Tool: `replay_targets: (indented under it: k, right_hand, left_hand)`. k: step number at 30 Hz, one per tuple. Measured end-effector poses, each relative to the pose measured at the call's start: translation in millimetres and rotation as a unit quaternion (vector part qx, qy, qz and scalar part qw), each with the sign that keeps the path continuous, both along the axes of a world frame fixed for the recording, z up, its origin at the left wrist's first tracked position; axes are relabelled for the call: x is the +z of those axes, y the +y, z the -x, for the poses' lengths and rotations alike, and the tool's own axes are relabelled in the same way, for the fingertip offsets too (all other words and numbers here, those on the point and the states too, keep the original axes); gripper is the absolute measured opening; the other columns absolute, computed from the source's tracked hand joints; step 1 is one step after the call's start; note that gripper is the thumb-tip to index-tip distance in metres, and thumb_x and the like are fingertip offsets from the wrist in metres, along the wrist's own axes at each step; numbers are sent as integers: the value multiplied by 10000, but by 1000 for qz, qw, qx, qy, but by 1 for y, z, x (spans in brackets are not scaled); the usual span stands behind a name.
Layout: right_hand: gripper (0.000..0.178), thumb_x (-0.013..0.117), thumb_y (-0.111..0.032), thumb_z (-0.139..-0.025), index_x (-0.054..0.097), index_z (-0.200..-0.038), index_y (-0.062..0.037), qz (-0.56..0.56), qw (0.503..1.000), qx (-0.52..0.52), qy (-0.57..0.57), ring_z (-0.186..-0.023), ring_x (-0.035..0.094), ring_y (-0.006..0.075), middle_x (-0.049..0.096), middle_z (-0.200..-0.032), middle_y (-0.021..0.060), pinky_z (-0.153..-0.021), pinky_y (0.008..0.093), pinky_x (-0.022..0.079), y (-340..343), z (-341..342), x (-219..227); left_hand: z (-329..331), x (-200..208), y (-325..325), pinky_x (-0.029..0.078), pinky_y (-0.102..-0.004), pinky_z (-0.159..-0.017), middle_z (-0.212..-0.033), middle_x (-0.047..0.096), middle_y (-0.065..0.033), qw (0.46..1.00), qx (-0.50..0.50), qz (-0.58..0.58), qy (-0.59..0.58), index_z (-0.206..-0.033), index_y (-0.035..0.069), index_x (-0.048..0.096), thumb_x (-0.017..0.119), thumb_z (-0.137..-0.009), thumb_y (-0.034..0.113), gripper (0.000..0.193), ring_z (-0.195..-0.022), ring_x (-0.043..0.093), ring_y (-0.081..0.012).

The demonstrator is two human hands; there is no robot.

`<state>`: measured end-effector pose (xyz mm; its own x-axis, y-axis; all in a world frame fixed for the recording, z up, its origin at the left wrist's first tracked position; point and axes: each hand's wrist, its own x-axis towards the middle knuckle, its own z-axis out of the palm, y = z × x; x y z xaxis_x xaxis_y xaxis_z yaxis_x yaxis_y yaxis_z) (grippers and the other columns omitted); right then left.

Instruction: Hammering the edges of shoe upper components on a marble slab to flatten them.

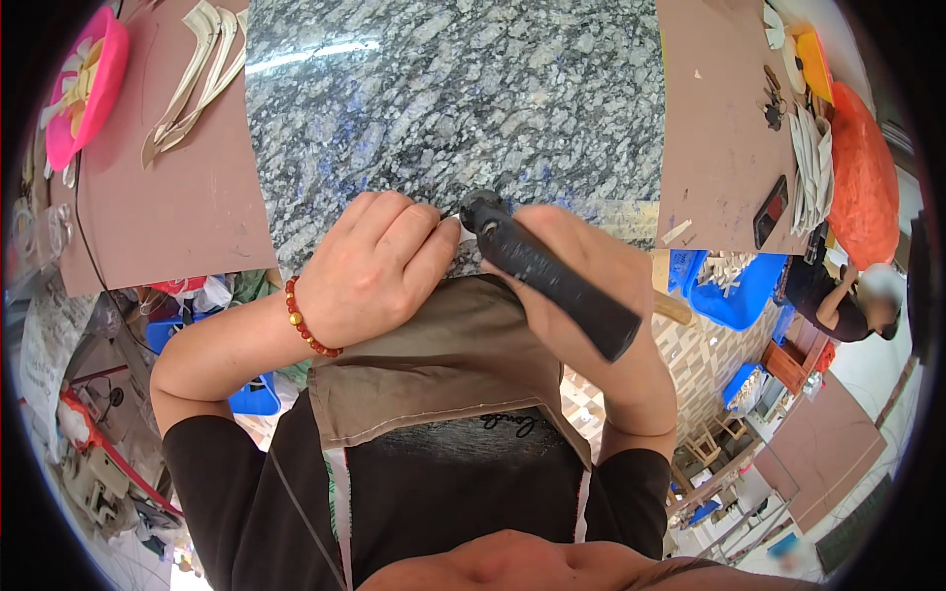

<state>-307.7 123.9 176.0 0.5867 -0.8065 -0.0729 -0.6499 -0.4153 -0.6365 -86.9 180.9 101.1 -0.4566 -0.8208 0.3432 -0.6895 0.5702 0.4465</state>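
The right hand [581, 266] has its fingers wrapped tight round the black handle of a tool [547, 276], its round head tipped forward and down so it sits at the near edge of the granite slab [453, 89]. Right beside it, almost touching, the left hand [379, 266] is curled into a loose fist, fingertips tucked under; something thin and dark pokes out toward the tool head, but what exactly is pinched there cannot be made out. A bead bracelet [307, 320] in red and gold rides the left wrist. Both hands sit just above the brown apron [443, 364], over the slab's front edge. It looks like a fine working step is under way, tool tip meeting a small piece held steady; the next move would call for a firm left-hand pinch and careful, small pressure from the right. Further out, pale curved strips [197, 69] lie on a brown board [177, 197] to the left with a pink dish [89, 79] beyond, an orange bag [862, 177] far right, blue bins [734, 291] below it
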Motion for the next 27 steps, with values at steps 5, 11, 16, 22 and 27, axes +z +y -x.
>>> replay_targets:
  k: [5, 11, 16, 22, 27]
  right_hand:
    - [176, 827, -78, -893, 688, -990, -33, -4, 1000, 11, 5, -720, 685, 316, 676, -837, 120, -641, 364, 527, -1, -6, 6]
    - [186, 832, -81, -893, 682, -987, -28, -26, 1000, -8, 3, -710, 674, 301, 669, -835, 121, -646, 358, 528, 1, -6, 0]
    - [202, 841, -81, -885, 682, -994, -21, -35, 999, -19, 6, -721, 682, 296, 677, -849, 119, -651, 354, 531, 2, -3, 2]
    - [216, 849, -85, -875, 695, -1014, -26, 12, 1000, 10, 2, -736, 694, 299, 691, -869, 118, -659, 360, 539, 0, -2, 6]
    - [209, 852, -76, -863, 708, -1007, -32, -28, 998, 49, 3, -743, 712, 287, 724, -900, 110, -666, 352, 549, 3, -11, 5]
  left_hand:
    - [-6, 0, -2, 503, -406, -738, -1016, 654, -105, 999, 0, -22, 27, -1098, -6, 713, 808, -762, 80, 360, -865, 634, -284]
    - [-16, 2, 3, 478, -416, -728, -941, 652, -75, 997, 59, -28, 52, -1049, 49, 728, 875, -767, 107, 323, -811, 622, -278]
    - [-14, -3, 12, 475, -401, -700, -931, 657, -68, 996, 30, -14, 84, -1037, 32, 743, 851, -737, 40, 318, -795, 619, -260]
    - [-13, -7, 16, 513, -384, -760, -1014, 648, -105, 998, 17, 7, 52, -1104, -25, 715, 718, -779, 74, 341, -873, 626, -253]
    - [-12, -5, 16, 504, -378, -752, -997, 630, -97, 999, 13, 22, 26, -1101, -27, 709, 723, -788, 92, 335, -866, 615, -244]
